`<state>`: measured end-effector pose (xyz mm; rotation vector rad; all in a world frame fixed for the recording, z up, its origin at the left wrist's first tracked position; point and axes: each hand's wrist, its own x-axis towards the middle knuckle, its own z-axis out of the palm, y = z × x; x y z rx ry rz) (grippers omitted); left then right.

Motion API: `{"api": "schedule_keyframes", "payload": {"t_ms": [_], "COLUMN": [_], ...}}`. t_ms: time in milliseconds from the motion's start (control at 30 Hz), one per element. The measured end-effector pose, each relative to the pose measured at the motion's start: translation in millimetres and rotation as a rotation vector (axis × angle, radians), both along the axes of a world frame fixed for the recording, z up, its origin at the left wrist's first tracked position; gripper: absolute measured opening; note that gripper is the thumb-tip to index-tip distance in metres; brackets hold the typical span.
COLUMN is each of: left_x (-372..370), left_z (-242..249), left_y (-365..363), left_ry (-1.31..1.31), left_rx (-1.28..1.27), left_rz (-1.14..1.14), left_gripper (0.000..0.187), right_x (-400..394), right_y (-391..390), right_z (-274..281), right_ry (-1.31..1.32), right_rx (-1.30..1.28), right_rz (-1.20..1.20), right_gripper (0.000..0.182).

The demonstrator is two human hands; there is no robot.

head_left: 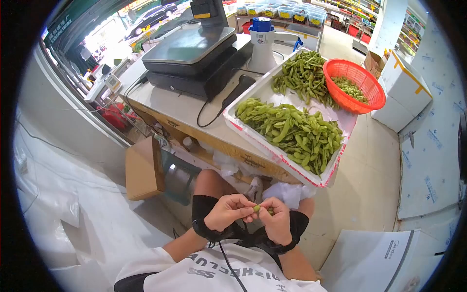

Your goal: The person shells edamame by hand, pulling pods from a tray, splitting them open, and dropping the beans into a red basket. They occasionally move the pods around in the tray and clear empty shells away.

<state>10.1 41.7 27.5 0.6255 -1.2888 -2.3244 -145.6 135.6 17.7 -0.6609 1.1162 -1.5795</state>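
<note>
Over my lap, my left hand and my right hand meet, fingers pinched. Between their fingertips is a green soybean pod, held from both sides. A bit more green shows at the right fingers, too small to make out. Beyond my knees, a white foam tray with a pink-lined rim stands on the counter. It bears a near heap of soybean pods and a far heap of darker pods. An orange-red plastic colander rests at the tray's right edge, with shelled green beans inside.
A weighing scale, a handheld scanner and a white megaphone with a blue end stand on the counter. Below are a cardboard box and a dark bin. A white appliance is at lower right.
</note>
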Motion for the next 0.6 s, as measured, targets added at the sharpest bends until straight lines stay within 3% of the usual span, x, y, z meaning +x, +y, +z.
{"api": "schedule_keyframes", "payload": {"t_ms": [67, 167, 267, 300, 467, 567, 600], "left_x": [0, -3, -8, -6, 11, 24, 29], "left_z": [-5, -3, 20, 11, 3, -27, -27], "left_y": [-5, -10, -15, -21, -46, -53, -55], "left_ry": [0.042, -0.094, -0.364, -0.328, -0.284, -0.160, -0.164], "left_rx": [0.135, -0.001, -0.840, -0.997, -0.767, -0.363, -0.365], "left_rz": [-0.007, 0.028, 0.044, 0.049, -0.041, -0.033, -0.020], "left_gripper": [0.013, 0.015, 0.025, 0.025, 0.020, 0.023, 0.022], "right_x": [4, 8, 13, 15, 33, 45, 48], "right_y": [-4, -11, -17, -20, -31, -39, -43], "right_z": [-4, -11, -19, -20, -21, -21, -21], "right_ry": [-0.066, -0.087, 0.002, 0.048, 0.400, 0.404, 0.308], "right_rx": [0.023, 0.112, 0.177, 0.192, 0.181, 0.254, 0.258], "right_rz": [-0.020, -0.080, -0.159, -0.186, -0.232, -0.191, -0.161], "right_gripper": [0.002, 0.004, 0.005, 0.005, 0.004, 0.003, 0.006]}}
